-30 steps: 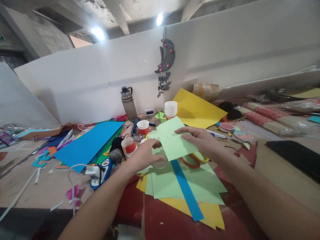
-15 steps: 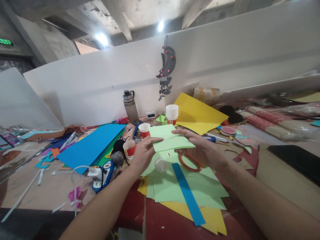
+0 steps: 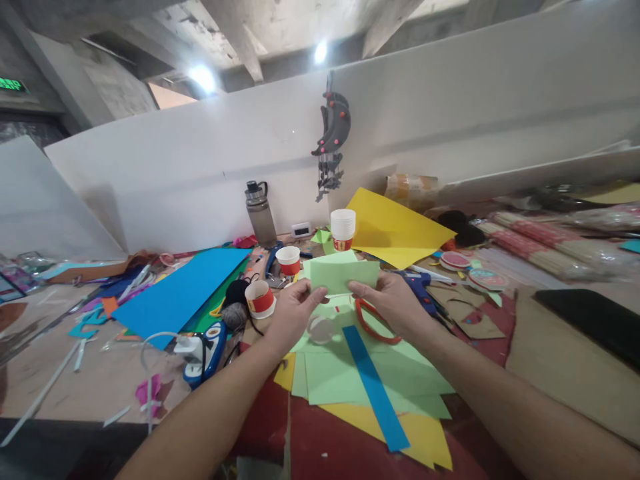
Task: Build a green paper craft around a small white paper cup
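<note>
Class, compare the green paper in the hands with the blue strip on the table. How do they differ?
The green paper is a broad rectangle; the blue strip is long and narrow. The paper is held up by the left hand and right hand; the strip lies flat on green sheets. Both are straight-edged.

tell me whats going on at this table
A person holds a light green paper up off the table with both hands: the left hand pinches its lower left edge, the right hand its lower right. Below the hands lies a stack of green and yellow sheets with a blue strip across it. A paper cup, a big blue sheet and a water bottle sit among the clutter further back.
</note>
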`<action>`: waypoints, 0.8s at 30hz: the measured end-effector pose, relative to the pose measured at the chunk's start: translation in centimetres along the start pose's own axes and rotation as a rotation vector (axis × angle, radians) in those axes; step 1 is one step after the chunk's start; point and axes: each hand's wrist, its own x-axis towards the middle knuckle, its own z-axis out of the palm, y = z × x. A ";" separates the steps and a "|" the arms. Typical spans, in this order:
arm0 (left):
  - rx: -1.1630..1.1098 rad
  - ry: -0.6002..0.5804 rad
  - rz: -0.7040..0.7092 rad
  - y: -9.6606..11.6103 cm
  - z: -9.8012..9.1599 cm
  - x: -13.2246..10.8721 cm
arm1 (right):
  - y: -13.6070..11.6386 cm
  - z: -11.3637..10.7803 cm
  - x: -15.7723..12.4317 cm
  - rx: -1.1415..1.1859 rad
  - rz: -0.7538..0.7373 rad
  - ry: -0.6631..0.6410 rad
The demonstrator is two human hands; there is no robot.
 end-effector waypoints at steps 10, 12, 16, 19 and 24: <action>-0.097 0.004 0.015 -0.9 0.5 -0.1 | 0.0 0.9 -0.3 0.079 -0.061 0.150; -0.121 0.016 0.006 -1.0 0.6 -0.1 | -0.1 1.0 -0.3 0.088 -0.085 0.160; -0.181 0.025 -0.017 -0.9 1.1 -0.3 | -0.1 1.0 -0.3 0.003 -0.105 0.238; -0.333 0.029 -0.025 -0.7 1.6 -0.5 | 0.2 0.7 -0.3 -0.162 -0.143 0.307; -0.428 0.078 -0.040 -0.4 2.0 -0.5 | 0.6 0.9 -0.4 -0.076 -0.203 0.369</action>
